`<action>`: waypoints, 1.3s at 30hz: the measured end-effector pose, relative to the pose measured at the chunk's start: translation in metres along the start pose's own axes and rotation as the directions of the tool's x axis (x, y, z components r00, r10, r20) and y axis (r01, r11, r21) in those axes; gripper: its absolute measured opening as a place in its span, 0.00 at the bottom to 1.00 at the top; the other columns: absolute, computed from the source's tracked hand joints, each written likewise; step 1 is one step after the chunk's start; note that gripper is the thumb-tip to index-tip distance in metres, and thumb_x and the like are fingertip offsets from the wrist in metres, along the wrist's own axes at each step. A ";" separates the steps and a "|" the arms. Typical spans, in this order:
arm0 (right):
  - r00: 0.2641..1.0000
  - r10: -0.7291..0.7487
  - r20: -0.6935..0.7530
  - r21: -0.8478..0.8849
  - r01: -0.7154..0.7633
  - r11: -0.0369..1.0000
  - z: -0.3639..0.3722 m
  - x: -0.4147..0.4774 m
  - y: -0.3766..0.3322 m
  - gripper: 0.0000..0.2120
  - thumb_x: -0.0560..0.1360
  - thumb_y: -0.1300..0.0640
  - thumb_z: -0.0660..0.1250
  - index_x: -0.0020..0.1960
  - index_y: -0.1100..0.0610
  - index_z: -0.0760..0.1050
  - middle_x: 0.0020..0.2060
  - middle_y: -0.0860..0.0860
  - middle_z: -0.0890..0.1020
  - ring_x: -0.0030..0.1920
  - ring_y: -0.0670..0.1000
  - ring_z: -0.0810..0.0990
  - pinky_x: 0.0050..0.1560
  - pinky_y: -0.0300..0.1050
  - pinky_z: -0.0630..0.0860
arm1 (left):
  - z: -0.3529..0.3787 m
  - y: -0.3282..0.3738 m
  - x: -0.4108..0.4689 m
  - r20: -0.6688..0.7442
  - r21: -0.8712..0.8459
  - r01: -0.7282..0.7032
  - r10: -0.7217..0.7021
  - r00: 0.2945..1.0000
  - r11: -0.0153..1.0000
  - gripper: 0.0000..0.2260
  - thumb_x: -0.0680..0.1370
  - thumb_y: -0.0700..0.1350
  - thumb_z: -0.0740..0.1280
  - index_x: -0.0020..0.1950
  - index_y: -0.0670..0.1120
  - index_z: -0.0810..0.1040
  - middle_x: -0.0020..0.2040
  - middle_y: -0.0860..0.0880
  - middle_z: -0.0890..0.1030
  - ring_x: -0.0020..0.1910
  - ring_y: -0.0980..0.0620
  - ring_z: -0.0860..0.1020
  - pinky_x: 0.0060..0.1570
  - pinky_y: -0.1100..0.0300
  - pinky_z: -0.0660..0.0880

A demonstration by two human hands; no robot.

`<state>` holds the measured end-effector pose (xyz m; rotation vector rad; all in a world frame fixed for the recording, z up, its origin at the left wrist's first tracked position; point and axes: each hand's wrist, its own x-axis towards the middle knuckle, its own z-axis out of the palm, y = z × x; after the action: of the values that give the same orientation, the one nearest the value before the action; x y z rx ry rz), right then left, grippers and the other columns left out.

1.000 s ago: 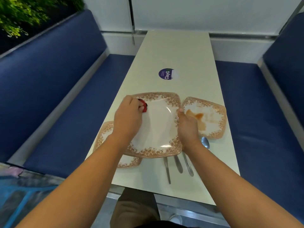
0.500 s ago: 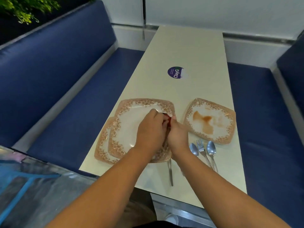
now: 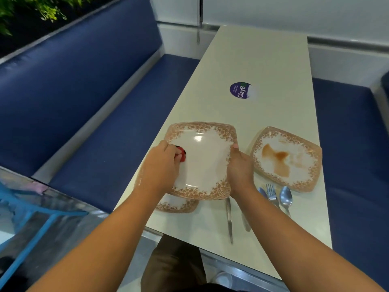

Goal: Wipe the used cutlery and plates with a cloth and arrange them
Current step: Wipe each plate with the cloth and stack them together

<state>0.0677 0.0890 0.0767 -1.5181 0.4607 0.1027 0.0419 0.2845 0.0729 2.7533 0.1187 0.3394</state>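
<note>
Gripping a large square plate (image 3: 206, 159) with a brown floral rim by its right edge in the right hand (image 3: 240, 168), thumb over the rim, fingers curled beneath. Appears tilted, near edge overlapping a second plate (image 3: 177, 204) of the same pattern, which lies flat at the near left corner of the table (image 3: 254, 60). Clutching a wadded red cloth (image 3: 182, 157) in the left hand (image 3: 162, 166), fingers curled round it, cloth pressed to the held plate's white face near its left edge. Glare spot at that plate's centre.

Noted to the right, apart from the held plate: a third plate (image 3: 287, 159), flat on the table, smeared with brown-orange sauce across the middle. Just nearer than it: fork (image 3: 271, 194) and spoon (image 3: 285, 198) side by side, plus another spoon bowl (image 3: 262, 191) partly hidden behind the right wrist. Slim steel handle (image 3: 229, 220) lying lengthwise below the held plate, head hidden; cannot tell which utensil.

Farther along the table: round purple sticker (image 3: 241, 90) reading "ClayG". Blue padded benches (image 3: 88, 85) on both sides. Green plant (image 3: 31, 9) beyond the left backrest.
</note>
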 end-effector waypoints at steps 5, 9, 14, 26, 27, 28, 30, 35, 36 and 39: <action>0.995 -0.093 0.027 -0.132 0.096 0.987 0.017 0.003 0.013 0.20 0.84 0.46 0.53 0.44 0.58 0.73 0.38 0.53 0.75 0.39 0.52 0.74 0.44 0.48 0.70 | -0.014 -0.012 -0.008 -0.016 -0.091 0.091 -0.093 0.996 0.992 0.06 0.81 0.46 0.66 0.55 0.47 0.81 0.50 0.53 0.74 0.43 0.53 0.74 0.42 0.60 0.70; 0.989 -0.141 0.053 -0.207 0.149 0.967 0.034 -0.003 0.023 0.17 0.85 0.52 0.51 0.40 0.57 0.66 0.33 0.50 0.68 0.34 0.49 0.66 0.39 0.45 0.64 | -0.032 -0.022 -0.008 -0.120 -0.137 0.151 -0.167 0.979 0.979 0.05 0.81 0.46 0.66 0.54 0.48 0.80 0.50 0.53 0.74 0.42 0.55 0.74 0.41 0.60 0.70; 0.987 -0.155 0.052 -0.317 0.164 0.934 0.053 -0.003 0.040 0.18 0.85 0.53 0.50 0.37 0.56 0.63 0.34 0.50 0.70 0.35 0.49 0.68 0.37 0.46 0.64 | -0.041 -0.042 -0.016 -0.160 -0.157 0.247 -0.271 0.949 0.956 0.05 0.82 0.48 0.65 0.54 0.50 0.80 0.51 0.55 0.74 0.43 0.58 0.73 0.41 0.66 0.66; 0.990 -0.140 0.020 -0.401 0.136 0.906 0.069 0.011 0.069 0.18 0.85 0.54 0.50 0.40 0.60 0.68 0.39 0.56 0.74 0.40 0.54 0.71 0.41 0.47 0.65 | -0.042 -0.062 -0.025 -0.157 -0.168 0.332 -0.357 0.921 0.928 0.07 0.81 0.50 0.66 0.54 0.49 0.80 0.50 0.56 0.74 0.44 0.58 0.73 0.39 0.70 0.65; 0.988 -0.151 0.013 -0.432 0.142 0.890 0.068 0.012 0.070 0.18 0.85 0.54 0.51 0.41 0.60 0.69 0.41 0.56 0.75 0.41 0.54 0.72 0.42 0.47 0.64 | -0.041 -0.061 -0.025 -0.157 -0.175 0.337 -0.364 0.918 0.925 0.06 0.81 0.50 0.66 0.54 0.49 0.80 0.50 0.56 0.74 0.44 0.58 0.73 0.39 0.69 0.65; 0.988 -0.157 0.004 -0.465 0.141 0.874 0.067 0.013 0.071 0.17 0.85 0.55 0.51 0.42 0.60 0.69 0.43 0.56 0.75 0.42 0.55 0.73 0.44 0.46 0.64 | -0.040 -0.060 -0.024 -0.154 -0.180 0.341 -0.368 0.917 0.923 0.06 0.81 0.49 0.66 0.54 0.49 0.80 0.50 0.55 0.74 0.43 0.58 0.73 0.39 0.69 0.65; 0.986 -0.165 -0.006 -0.513 0.139 0.847 0.064 0.015 0.074 0.16 0.84 0.55 0.51 0.43 0.58 0.70 0.44 0.56 0.77 0.44 0.55 0.74 0.45 0.46 0.65 | -0.037 -0.058 -0.023 -0.139 -0.181 0.336 -0.362 0.922 0.924 0.06 0.81 0.49 0.66 0.54 0.49 0.80 0.50 0.55 0.74 0.43 0.58 0.73 0.39 0.69 0.65; 0.979 -0.191 0.072 -0.604 0.195 0.772 0.057 0.021 0.073 0.15 0.84 0.57 0.53 0.41 0.60 0.70 0.36 0.53 0.76 0.39 0.54 0.73 0.39 0.46 0.64 | -0.030 -0.049 -0.019 -0.107 -0.186 0.322 -0.345 0.933 0.928 0.07 0.81 0.50 0.66 0.56 0.50 0.79 0.51 0.56 0.74 0.44 0.57 0.73 0.38 0.74 0.64; 0.976 -0.196 0.091 -0.634 0.209 0.745 0.055 0.023 0.072 0.15 0.83 0.57 0.53 0.41 0.60 0.71 0.35 0.52 0.75 0.38 0.53 0.73 0.38 0.46 0.64 | -0.029 -0.047 -0.018 -0.106 -0.191 0.321 -0.345 0.933 0.928 0.07 0.81 0.50 0.66 0.56 0.50 0.79 0.51 0.56 0.74 0.44 0.57 0.73 0.39 0.74 0.65; 0.965 -0.206 0.160 -0.726 0.257 0.638 0.051 0.026 0.071 0.15 0.84 0.56 0.53 0.42 0.58 0.71 0.32 0.49 0.73 0.36 0.52 0.73 0.37 0.45 0.64 | -0.027 -0.044 -0.018 -0.100 -0.199 0.320 -0.344 0.934 0.926 0.06 0.81 0.49 0.66 0.56 0.50 0.80 0.50 0.56 0.74 0.43 0.57 0.73 0.40 0.70 0.67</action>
<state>0.0789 0.1379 0.0006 -2.3757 0.1520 0.1471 0.0163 0.3327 0.0777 2.4718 0.5565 0.4172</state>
